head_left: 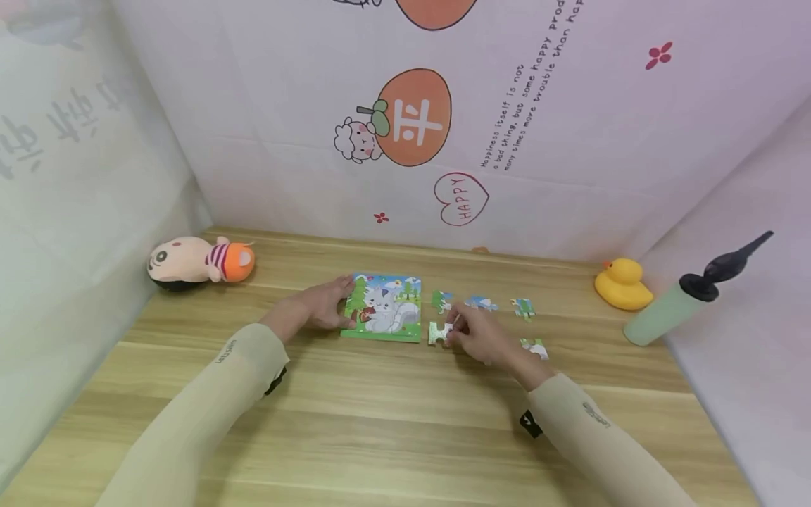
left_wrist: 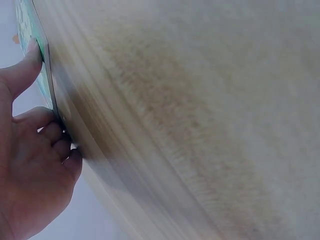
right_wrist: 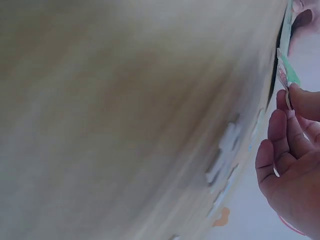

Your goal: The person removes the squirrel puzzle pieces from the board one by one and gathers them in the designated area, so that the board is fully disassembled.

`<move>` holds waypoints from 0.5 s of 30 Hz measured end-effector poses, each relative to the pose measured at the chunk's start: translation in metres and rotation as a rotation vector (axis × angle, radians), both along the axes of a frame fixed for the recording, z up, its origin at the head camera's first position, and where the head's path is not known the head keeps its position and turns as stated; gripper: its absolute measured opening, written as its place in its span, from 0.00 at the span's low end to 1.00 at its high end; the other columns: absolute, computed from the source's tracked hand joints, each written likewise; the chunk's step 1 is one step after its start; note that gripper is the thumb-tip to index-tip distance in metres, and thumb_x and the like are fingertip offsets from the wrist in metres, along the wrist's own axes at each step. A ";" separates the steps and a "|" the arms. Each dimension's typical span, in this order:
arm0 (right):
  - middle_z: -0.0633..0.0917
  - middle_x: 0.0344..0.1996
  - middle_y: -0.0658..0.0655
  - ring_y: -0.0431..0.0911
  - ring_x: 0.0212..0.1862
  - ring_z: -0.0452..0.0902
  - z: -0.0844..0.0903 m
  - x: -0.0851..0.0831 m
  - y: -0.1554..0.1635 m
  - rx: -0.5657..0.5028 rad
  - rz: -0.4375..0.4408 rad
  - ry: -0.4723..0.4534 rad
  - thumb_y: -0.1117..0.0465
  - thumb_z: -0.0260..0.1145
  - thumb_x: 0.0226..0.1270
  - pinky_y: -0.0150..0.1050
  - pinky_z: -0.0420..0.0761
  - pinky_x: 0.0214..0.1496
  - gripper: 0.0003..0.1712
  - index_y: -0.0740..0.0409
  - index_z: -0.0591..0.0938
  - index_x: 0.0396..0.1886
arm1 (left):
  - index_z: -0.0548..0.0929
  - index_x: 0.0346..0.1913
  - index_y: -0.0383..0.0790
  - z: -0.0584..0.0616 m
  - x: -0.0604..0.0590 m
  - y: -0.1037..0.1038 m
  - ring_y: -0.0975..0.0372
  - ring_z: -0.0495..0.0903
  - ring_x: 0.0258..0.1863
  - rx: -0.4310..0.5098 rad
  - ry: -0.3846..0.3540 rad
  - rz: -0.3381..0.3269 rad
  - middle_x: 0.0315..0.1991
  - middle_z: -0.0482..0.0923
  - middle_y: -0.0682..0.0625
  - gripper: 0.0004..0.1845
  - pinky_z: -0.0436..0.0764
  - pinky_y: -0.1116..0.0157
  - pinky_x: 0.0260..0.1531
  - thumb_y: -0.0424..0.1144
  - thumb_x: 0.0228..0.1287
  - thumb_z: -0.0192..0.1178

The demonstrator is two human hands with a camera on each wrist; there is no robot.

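Head view: tabletop (head_left: 393,422), nearest. One loose piece (head_left: 538,348), right of the right fingers. Right hand (head_left: 479,334), fingers narrow, pinching a puzzle piece (head_left: 436,334). Left hand (head_left: 322,303), thumb and fingers gripping the left edge of a squirrel puzzle (head_left: 388,310). Three more pieces (head_left: 523,308), just beyond the right fingers. Well right of them: green bottle (head_left: 667,315), yellow duck (head_left: 622,284). Left of the left fingers: doll (head_left: 190,260). Farthest: printed cloth (head_left: 285,183).

Wood-grain tabletop (head_left: 380,429). White printed cloth (head_left: 279,155) behind, showing orange fruit (head_left: 431,98), cartoon sheep (head_left: 362,139), HAPPY heart (head_left: 462,199), English text (head_left: 527,113). Plush doll (head_left: 190,260) with striped midsection lying at back left. Yellow duck (head_left: 623,285) upright at back right, just beside pale green bottle (head_left: 665,313) with black top (head_left: 725,267).
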State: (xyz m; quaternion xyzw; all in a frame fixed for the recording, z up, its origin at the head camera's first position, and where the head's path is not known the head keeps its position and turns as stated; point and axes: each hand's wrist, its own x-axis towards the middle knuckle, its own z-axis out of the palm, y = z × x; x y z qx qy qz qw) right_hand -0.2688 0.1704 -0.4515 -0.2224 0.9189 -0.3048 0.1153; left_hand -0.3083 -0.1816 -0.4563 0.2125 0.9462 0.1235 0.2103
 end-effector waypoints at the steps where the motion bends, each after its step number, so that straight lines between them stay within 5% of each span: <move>1: 0.89 0.34 0.53 0.39 0.36 0.82 -0.001 0.000 0.001 0.004 0.002 0.000 0.66 0.67 0.74 0.34 0.82 0.40 0.08 0.59 0.80 0.49 | 0.46 0.83 0.32 0.000 0.000 0.000 0.45 0.40 0.87 0.002 0.000 0.004 0.86 0.36 0.39 0.54 0.46 0.49 0.87 0.58 0.71 0.64; 15: 0.86 0.32 0.53 0.42 0.34 0.78 -0.006 -0.005 -0.005 0.169 0.009 0.076 0.64 0.69 0.72 0.37 0.80 0.39 0.04 0.59 0.83 0.42 | 0.47 0.83 0.30 0.006 -0.003 0.003 0.44 0.41 0.87 -0.051 -0.003 -0.015 0.86 0.37 0.37 0.54 0.46 0.47 0.87 0.59 0.71 0.63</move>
